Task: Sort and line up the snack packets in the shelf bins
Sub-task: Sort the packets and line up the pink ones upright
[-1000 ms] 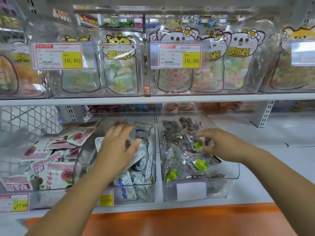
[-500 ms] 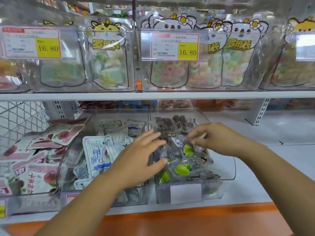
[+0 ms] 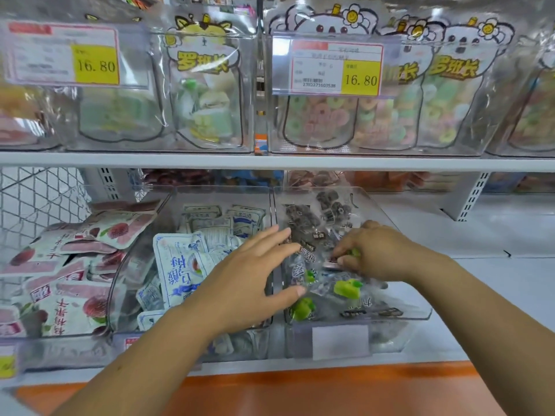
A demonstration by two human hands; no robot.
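Three clear bins stand on the lower shelf. The right bin (image 3: 402,313) holds small clear packets of dark plums and green candies (image 3: 345,288). My right hand (image 3: 375,253) is inside it, fingers curled, pinching a clear packet with a green piece. My left hand (image 3: 249,280) hovers with fingers spread over the divider between the middle and right bins, fingertips reaching the clear packets. The middle bin (image 3: 192,193) holds white and blue packets (image 3: 177,265). The left bin holds pink and white packets (image 3: 69,283) with red fruit pictures.
An upper shelf (image 3: 270,162) carries clear bins of cartoon candy bags and two price tags (image 3: 336,69) reading 16.80. A wire mesh panel (image 3: 36,199) stands at the back left. An orange ledge (image 3: 330,388) runs below the shelf front. White shelf surface (image 3: 495,295) lies right of the bins.
My left hand moved right from the middle bin's white and blue packets to the edge of the right bin. My right hand stayed in the right bin, fingers curling on a packet.
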